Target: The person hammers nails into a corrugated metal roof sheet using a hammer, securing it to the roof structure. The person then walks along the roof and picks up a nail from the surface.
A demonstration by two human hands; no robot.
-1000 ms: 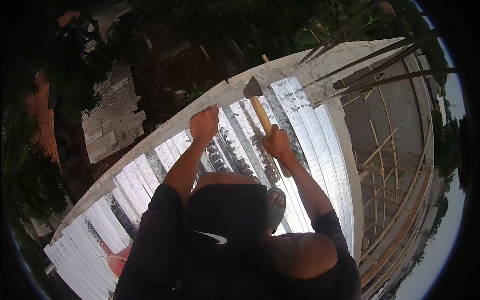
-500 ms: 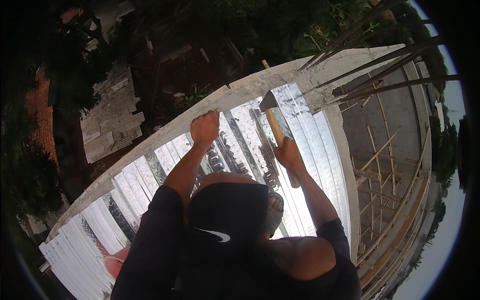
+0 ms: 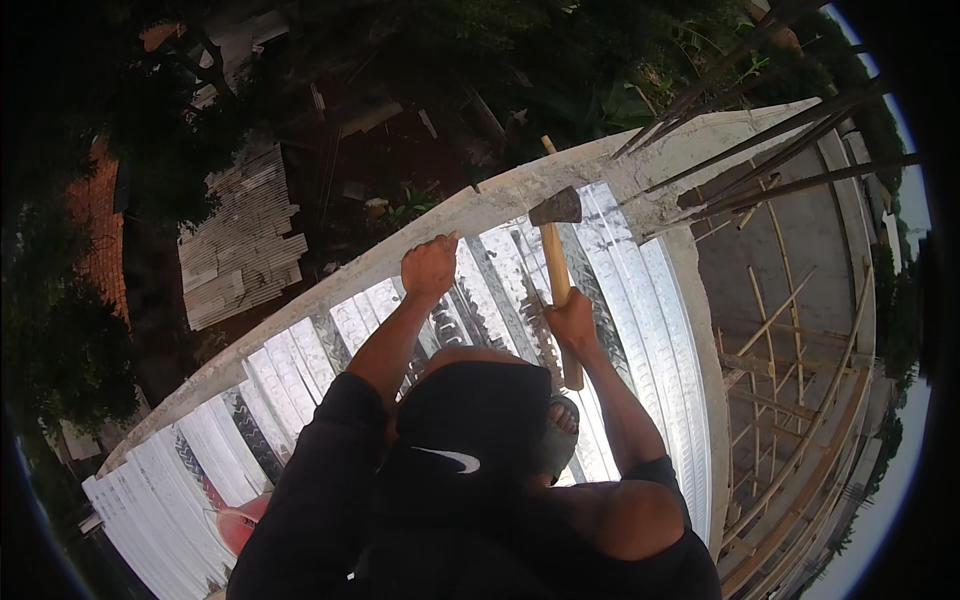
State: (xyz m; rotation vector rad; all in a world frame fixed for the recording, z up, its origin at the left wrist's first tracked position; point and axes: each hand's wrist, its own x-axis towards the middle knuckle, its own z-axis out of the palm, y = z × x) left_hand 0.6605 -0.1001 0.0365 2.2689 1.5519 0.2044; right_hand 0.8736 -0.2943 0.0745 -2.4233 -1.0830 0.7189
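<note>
My left hand is curled with fingertips pinched near the upper ends of silvery, patterned metal strips, beside the concrete edge; what it holds, if anything, is too small to make out. My right hand grips the wooden handle of a hatchet-like tool, whose dark metal head is over the upper end of the strips, just right of my left hand. The strips lie side by side in a curving row beneath my arms. My sandalled foot rests on them below the handle.
Steel rods jut over the concrete at upper right. Bamboo scaffolding stands in a recess to the right. Beyond the edge, far below, lie trees, a corrugated roof and a tiled roof. A red object sits at lower left.
The tool's head has moved slightly right and turned more level with my right hand's motion. My left hand stays near the strips' ends. The whole view has shifted slightly down and right.
</note>
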